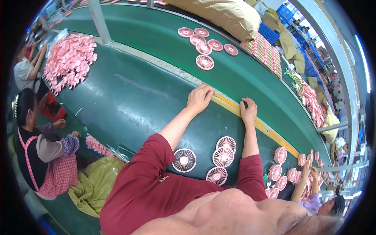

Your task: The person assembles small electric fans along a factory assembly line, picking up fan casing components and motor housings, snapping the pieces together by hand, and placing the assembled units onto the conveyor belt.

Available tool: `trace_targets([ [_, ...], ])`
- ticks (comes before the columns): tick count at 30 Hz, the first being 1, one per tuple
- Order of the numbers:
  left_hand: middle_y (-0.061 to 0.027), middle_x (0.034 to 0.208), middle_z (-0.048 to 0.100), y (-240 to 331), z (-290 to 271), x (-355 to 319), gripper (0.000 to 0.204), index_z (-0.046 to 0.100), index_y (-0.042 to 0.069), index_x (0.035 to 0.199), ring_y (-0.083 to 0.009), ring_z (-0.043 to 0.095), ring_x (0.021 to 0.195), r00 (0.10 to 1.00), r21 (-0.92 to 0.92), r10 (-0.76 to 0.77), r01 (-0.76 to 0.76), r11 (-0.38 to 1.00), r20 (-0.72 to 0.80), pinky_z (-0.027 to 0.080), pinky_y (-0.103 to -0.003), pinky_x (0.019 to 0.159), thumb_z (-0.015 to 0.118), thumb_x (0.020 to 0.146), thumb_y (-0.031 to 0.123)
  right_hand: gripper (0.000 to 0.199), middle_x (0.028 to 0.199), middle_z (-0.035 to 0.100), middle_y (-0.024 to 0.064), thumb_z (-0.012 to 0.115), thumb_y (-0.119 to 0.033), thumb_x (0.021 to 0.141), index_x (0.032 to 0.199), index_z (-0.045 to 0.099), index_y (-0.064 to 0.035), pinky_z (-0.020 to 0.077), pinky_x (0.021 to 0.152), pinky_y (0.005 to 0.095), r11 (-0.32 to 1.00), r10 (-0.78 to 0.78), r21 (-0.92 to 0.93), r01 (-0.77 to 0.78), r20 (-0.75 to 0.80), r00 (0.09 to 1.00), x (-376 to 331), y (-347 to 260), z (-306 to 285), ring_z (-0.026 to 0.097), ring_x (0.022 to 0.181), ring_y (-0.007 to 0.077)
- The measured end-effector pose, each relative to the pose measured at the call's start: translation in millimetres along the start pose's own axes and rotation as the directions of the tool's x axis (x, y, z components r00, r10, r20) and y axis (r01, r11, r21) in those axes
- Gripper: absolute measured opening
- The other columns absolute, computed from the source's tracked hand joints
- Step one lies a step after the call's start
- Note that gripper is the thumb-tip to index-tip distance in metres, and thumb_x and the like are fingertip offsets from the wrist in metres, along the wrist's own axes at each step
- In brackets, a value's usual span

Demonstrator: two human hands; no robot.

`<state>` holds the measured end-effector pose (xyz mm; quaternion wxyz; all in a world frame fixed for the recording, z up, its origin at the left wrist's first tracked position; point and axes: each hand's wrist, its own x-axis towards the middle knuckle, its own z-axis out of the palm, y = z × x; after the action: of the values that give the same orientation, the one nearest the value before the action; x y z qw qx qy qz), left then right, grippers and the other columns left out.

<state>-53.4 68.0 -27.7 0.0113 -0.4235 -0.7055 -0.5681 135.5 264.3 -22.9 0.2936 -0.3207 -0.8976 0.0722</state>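
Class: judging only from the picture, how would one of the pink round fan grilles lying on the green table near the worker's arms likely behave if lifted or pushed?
The grille is thin and slotted, so probably light. It lies flat, so it likely slides rather than rolls. Its fine spokes look breakable.

Fan grilles (219, 158) lie on the table (129, 98) near both hands (223, 103).

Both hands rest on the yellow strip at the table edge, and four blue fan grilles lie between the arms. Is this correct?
Not quite: the head view shows the fan grilles are pink, not blue. The left hand and right hand do rest on the yellow strip.
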Motion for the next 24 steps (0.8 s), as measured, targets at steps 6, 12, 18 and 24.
trace_targets([
  [6, -0.0126, 0.095, 0.065, 3, -3, 8, 0.012, 0.063, 0.006, 0.095, -0.0354, 0.063, 0.084, 0.996, -0.139, -0.083, 0.075, 0.987, -0.047, 0.051, -0.043, 0.075, 0.057, 0.090, 0.015, 0.049, 0.120, 0.061, 0.0221, 0.070, -0.034, 0.085, 0.123, 0.059, -0.0053, 0.0455, 0.097, 0.0425, 0.991, 0.029, 0.117, -0.059, 0.239, 0.971, 66, 1, 2, 0.056, 0.114, 0.0376],
  [12, -0.0162, 0.116, 0.060, -11, -5, 9, 0.016, 0.062, 0.003, 0.103, -0.0271, 0.063, 0.078, 0.990, -0.202, -0.102, 0.081, 0.976, -0.097, 0.052, -0.038, 0.074, 0.060, 0.089, 0.011, 0.086, 0.136, 0.050, 0.0264, 0.073, -0.055, 0.077, 0.141, 0.043, -0.0060, 0.0387, 0.106, 0.0449, 0.995, -0.097, 0.053, 0.085, 0.311, 0.946, 192, -39, 79, 0.044, 0.130, 0.0393],
  [18, -0.0170, 0.116, 0.061, -21, -11, 1, 0.015, 0.064, 0.003, 0.103, -0.0281, 0.066, 0.083, 0.984, -0.115, -0.110, 0.094, 0.989, -0.143, 0.055, -0.035, 0.068, 0.059, 0.090, 0.010, 0.109, 0.148, 0.040, 0.0201, 0.062, -0.078, 0.068, 0.149, 0.032, -0.0116, 0.0266, 0.115, 0.0420, 0.984, 0.015, -0.156, 0.080, 0.530, 0.848, 271, -106, 150, 0.035, 0.139, 0.0366],
  [24, -0.0184, 0.118, 0.059, -7, -8, 7, 0.017, 0.060, 0.003, 0.105, -0.0288, 0.065, 0.076, 0.983, -0.167, -0.157, 0.140, 0.976, -0.093, 0.052, -0.040, 0.075, 0.059, 0.090, 0.011, 0.089, 0.141, 0.050, 0.0158, 0.061, -0.079, 0.068, 0.137, 0.053, -0.0223, 0.0342, 0.109, 0.0512, 0.984, -0.044, -0.137, 0.115, 0.437, 0.898, 269, -82, 171, 0.045, 0.131, 0.0378],
])
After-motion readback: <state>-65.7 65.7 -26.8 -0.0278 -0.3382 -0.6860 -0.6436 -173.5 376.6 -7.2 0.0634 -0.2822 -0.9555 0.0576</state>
